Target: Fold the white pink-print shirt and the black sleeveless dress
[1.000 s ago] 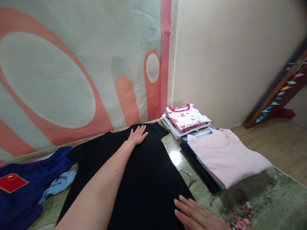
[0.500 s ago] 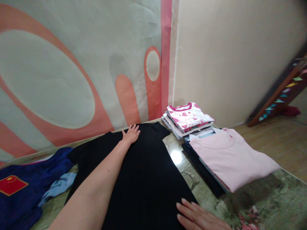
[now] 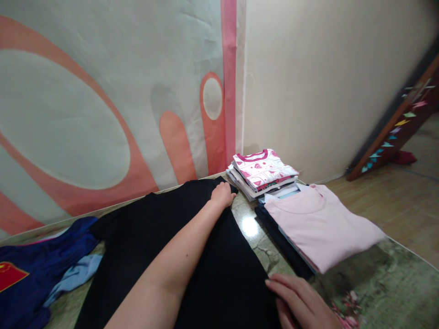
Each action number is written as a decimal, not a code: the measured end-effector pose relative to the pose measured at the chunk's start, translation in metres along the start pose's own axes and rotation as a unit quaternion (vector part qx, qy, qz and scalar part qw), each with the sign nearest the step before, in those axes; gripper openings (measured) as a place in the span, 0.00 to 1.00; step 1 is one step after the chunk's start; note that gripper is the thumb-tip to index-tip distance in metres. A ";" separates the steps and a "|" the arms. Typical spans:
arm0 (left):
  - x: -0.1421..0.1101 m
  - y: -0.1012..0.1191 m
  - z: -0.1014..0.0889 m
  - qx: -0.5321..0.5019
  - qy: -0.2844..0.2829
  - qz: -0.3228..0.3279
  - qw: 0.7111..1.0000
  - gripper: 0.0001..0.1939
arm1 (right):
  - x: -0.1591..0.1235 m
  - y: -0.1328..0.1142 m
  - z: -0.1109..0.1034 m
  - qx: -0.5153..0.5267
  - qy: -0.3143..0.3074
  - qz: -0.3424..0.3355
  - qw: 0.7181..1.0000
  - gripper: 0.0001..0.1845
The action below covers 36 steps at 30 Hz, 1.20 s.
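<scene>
A black T-shirt (image 3: 151, 237) lies spread flat on the table. My left hand (image 3: 222, 194) reaches across it to the far right sleeve, fingers curled round the sleeve's edge. At the shirt's near right hem my right hand (image 3: 298, 304) has its fingers bent and closed on the fabric edge.
A folded pink shirt (image 3: 322, 224) tops a pile to the right; a pink-and-white patterned folded stack (image 3: 262, 171) stands behind it by the wall. Dark blue garment with a red patch (image 3: 37, 269) lies at the left. The glossy green table (image 3: 384, 274) ends near the right; wooden floor beyond.
My left hand slid from the shirt's collar area rightward to the right sleeve and closed on it. My right hand shifted from lying flat to gripping the hem.
</scene>
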<state>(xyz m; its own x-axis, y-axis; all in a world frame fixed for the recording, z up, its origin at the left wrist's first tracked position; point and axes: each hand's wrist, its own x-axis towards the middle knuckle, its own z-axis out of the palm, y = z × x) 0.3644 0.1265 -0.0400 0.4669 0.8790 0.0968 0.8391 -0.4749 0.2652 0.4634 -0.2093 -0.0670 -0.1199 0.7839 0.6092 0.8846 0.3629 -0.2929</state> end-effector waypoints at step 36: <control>-0.075 -0.171 -0.074 -0.528 0.107 -0.322 0.779 0.12 | 0.099 -0.095 0.036 0.023 -0.484 -0.051 0.873 0.13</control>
<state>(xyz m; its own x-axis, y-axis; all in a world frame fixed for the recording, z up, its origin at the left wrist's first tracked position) 0.1653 0.1449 -0.0214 -0.1083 0.9608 -0.2553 0.1302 0.2683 0.9545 0.3509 -0.1483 -0.0052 -0.5418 0.7963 -0.2690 0.8307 0.4587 -0.3154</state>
